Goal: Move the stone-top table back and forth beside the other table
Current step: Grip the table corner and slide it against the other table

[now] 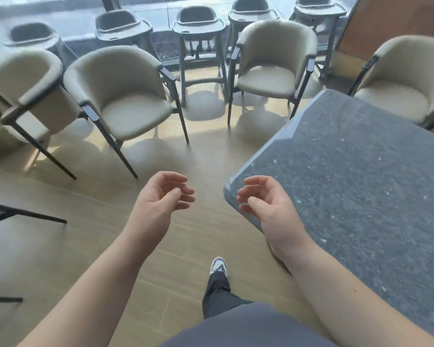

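Counting first: 1 table [361, 186] with a dark speckled stone top fills the right side, its rounded near corner pointing toward the middle of the floor [98, 234]. 4 beige armchairs stand around it, 1 at far left [28, 91], 1 left of center [125, 96], 1 beyond the table's far corner [273, 68], and 1 at the right edge [401, 88] tucked against the table's far side. 5 dark high chairs [198, 33] line the window behind them, each with a tray in front of its seat; whether anything lies on the trays cannot be told.

Both hands are held out, palms turned toward each other, fingers loosely curled and gripping nothing. The left hand [161, 199] is over bare floor, apart from the table. The right hand [266, 204] is over the table's near corner; whether it touches the stone cannot be told. 1 sneaker [218, 265] shows below, between the forearms.
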A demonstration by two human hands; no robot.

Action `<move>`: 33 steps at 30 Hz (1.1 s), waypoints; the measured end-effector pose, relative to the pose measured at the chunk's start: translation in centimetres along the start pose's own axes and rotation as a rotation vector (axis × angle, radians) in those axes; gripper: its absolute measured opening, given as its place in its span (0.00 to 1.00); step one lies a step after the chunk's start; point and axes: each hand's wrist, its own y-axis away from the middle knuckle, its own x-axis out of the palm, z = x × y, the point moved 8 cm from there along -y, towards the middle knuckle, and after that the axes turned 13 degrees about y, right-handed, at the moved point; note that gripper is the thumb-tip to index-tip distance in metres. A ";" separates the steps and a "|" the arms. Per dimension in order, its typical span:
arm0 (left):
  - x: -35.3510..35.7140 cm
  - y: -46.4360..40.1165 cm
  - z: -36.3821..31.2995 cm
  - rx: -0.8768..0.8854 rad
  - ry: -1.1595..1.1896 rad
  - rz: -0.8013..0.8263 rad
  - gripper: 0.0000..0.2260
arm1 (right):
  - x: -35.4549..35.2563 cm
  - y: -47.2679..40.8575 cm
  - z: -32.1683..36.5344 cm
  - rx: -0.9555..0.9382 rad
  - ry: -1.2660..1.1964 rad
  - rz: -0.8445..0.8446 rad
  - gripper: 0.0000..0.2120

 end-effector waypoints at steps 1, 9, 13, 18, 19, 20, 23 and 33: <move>-0.4 -2.1 -0.3 0.001 -0.013 0.000 0.12 | 0.6 -2.3 0.2 0.004 -0.008 -0.004 0.17; -5.3 -17.2 -4.5 0.021 0.012 -0.050 0.10 | 7.2 -17.9 5.5 0.039 0.032 0.058 0.17; -7.4 -23.3 -5.0 0.040 0.068 -0.050 0.11 | 10.0 -23.8 7.3 0.046 0.045 0.062 0.17; -10.1 -32.3 -4.6 0.011 0.107 -0.005 0.10 | 12.9 -31.2 8.5 0.049 0.054 0.011 0.17; -10.7 -34.3 -4.6 0.007 0.115 0.011 0.09 | 13.5 -32.7 8.7 0.046 0.056 -0.011 0.17; -11.4 -36.4 -4.7 0.008 0.124 0.029 0.09 | 14.1 -34.5 9.0 0.039 0.057 -0.037 0.17; -13.2 -43.2 -5.6 0.009 0.139 0.090 0.10 | 16.1 -40.0 10.1 0.029 0.050 -0.142 0.18; -11.1 -62.1 -8.6 -0.057 0.146 0.326 0.11 | 18.2 -52.6 14.1 0.047 0.047 -0.344 0.16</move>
